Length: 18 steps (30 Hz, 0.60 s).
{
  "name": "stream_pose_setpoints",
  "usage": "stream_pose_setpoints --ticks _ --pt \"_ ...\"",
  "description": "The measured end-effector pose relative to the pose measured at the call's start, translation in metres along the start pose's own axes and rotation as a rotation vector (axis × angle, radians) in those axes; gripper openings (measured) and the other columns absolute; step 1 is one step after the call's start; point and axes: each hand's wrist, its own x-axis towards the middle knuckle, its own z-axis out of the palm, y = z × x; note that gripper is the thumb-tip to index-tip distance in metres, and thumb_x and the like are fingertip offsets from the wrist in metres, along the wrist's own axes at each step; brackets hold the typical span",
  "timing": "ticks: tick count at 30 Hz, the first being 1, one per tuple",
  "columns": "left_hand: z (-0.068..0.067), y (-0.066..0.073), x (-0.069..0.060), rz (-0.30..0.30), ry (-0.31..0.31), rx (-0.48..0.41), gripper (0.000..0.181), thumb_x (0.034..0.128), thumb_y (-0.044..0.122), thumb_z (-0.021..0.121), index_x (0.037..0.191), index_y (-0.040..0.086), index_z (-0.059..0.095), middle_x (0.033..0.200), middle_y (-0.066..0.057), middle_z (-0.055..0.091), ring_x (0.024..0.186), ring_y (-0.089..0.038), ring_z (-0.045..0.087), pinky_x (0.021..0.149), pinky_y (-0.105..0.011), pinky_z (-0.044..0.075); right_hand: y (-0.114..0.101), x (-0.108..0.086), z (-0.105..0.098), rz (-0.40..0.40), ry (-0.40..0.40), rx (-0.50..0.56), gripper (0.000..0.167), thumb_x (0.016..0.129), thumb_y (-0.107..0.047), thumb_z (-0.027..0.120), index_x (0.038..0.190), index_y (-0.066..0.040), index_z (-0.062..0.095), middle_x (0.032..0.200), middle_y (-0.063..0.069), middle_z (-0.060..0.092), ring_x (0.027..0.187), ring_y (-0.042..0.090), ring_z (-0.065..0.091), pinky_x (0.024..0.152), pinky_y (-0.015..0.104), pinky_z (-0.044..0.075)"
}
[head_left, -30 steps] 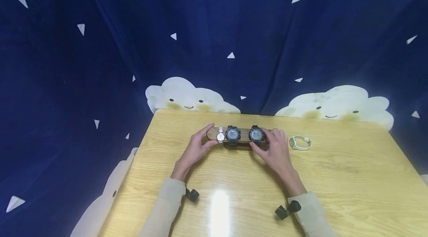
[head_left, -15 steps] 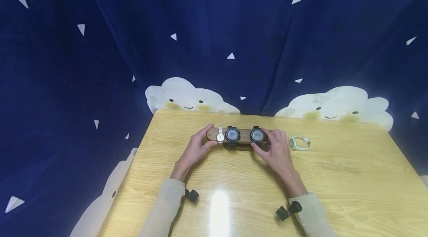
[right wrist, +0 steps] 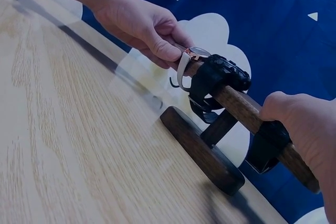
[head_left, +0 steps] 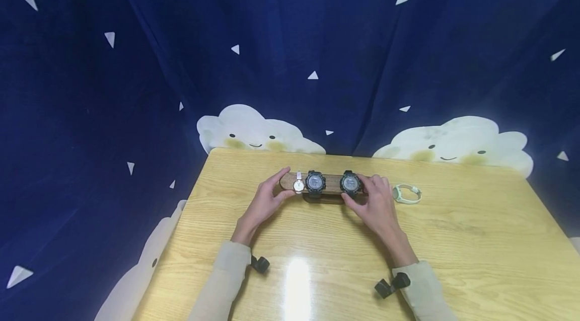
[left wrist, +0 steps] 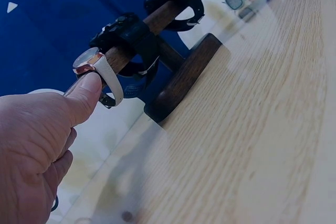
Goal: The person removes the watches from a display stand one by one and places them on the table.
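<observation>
A dark wooden stand (left wrist: pixel 184 80) holds three watches on its raised bar (head_left: pixel 333 183). Around the bar's left part hangs a white-strapped watch (head_left: pixel 298 185), beside a black watch (head_left: pixel 315 181). The left hand (head_left: pixel 264 202) grips the bar's left end, its thumb against the white-strapped watch in the left wrist view. Farther right on the bar is another black watch (head_left: pixel 350 183), which the right hand (head_left: pixel 377 206) pinches between thumb and fingers. In the right wrist view the right thumb (right wrist: pixel 276 107) lies on the bar near this watch.
A pale green watch (head_left: pixel 407 194) with its strap looped lies on the wooden table (head_left: pixel 476 240), right of the stand. Behind the table hangs a dark blue curtain (head_left: pixel 281 24) with white triangles and smiling clouds. Small black devices (head_left: pixel 261 264) are strapped at both wrists.
The right hand and the black watch it pinches have shifted slightly right along the bar, widening the gap to the other black watch. The left hand has stayed in place.
</observation>
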Motion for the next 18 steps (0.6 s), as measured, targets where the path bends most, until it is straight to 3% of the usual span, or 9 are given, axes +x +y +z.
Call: stream_pose_setpoints --ticks 12,18 --pt "-0.0004 0.0014 -0.0003 -0.013 -0.007 0.002 0.072 0.0929 0.024 0.077 0.158 0.021 0.047 0.160 -0.006 0.049 0.149 -0.024 0.042 0.125 -0.039 0.034 0.0027 -0.0003 -0.0022 -0.018 0.020 -0.002 0.064 0.075 -0.038 0.091 0.119 0.004 0.072 0.084 0.005 0.051 0.085 0.029 0.043 0.073 0.037 0.032" --pt "-0.0005 0.0000 -0.0002 -0.002 -0.005 -0.006 0.072 0.0931 0.022 0.078 0.158 0.020 0.047 0.160 -0.008 0.048 0.150 -0.028 0.042 0.125 -0.044 0.033 0.0032 -0.0001 -0.0034 -0.012 0.019 -0.003 0.063 0.076 -0.038 0.090 0.120 0.004 0.072 0.084 0.005 0.050 0.085 0.030 0.043 0.073 0.038 0.032"
